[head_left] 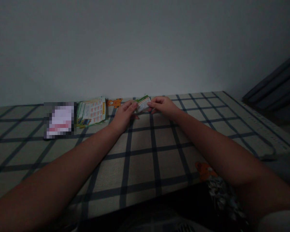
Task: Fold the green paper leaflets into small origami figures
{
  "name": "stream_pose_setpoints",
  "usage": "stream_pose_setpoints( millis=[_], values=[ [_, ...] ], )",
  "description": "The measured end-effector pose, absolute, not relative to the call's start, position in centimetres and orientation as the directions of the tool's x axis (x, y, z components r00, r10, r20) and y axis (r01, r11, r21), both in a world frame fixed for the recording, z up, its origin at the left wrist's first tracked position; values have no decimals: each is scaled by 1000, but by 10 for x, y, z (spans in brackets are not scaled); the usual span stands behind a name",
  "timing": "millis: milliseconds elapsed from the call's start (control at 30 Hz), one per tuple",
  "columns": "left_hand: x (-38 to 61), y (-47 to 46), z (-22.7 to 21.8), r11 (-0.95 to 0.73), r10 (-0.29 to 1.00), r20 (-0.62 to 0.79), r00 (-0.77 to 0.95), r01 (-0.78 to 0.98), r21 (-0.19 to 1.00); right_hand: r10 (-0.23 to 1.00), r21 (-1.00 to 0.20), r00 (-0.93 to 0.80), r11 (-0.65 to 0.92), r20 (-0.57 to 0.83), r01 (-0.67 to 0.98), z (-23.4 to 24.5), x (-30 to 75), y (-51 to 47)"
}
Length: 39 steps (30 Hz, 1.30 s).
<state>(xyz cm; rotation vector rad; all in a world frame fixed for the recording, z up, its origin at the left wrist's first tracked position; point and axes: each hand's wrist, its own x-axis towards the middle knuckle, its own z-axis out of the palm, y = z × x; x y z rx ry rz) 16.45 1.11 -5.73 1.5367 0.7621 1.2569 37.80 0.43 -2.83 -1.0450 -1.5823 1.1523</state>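
Observation:
Both of my arms reach forward over a checked bedsheet (pixel 140 154) toward the wall. My left hand (pixel 123 113) and my right hand (pixel 163 106) together pinch a small stack of green-and-white cards (pixel 143 103), one hand at each end, just above the sheet. Fingers of both hands are curled around the cards' edges.
A green and orange printed sheet (pixel 91 111) lies to the left of my left hand, with a blurred flat item (pixel 60 120) beside it. An orange bear print (pixel 114 102) shows on the sheet near the wall. Dark striped fabric (pixel 275 87) stands at the far right.

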Motion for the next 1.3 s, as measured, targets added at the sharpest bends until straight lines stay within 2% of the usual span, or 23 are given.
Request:
stream_pose_setpoints(
  millis=[200, 433, 600, 867, 1067, 1300],
  values=[
    [165, 5, -49, -393, 904, 366, 221, 90, 915, 954, -978, -226, 208, 196, 30, -33, 378, 7],
    [165, 6, -53, -350, 893, 318, 320, 46, 936, 944, -981, -278, 192, 176, 32, -31, 379, 6],
    [166, 2, -49, -382, 874, 314, 371, 125, 916, 943, -979, -284, 196, 175, 46, -31, 379, 5],
    [166, 4, -51, -425, 890, 379, 255, 158, 891, 930, -963, -318, 236, 186, 128, -31, 378, 6],
    [163, 5, -53, -447, 887, 399, 235, 215, 868, 923, -974, -344, 213, 175, 78, -32, 379, 5],
    [163, 5, -53, -438, 885, 374, 277, 226, 870, 931, -966, -312, 234, 190, 110, -32, 379, 6]
  ],
)
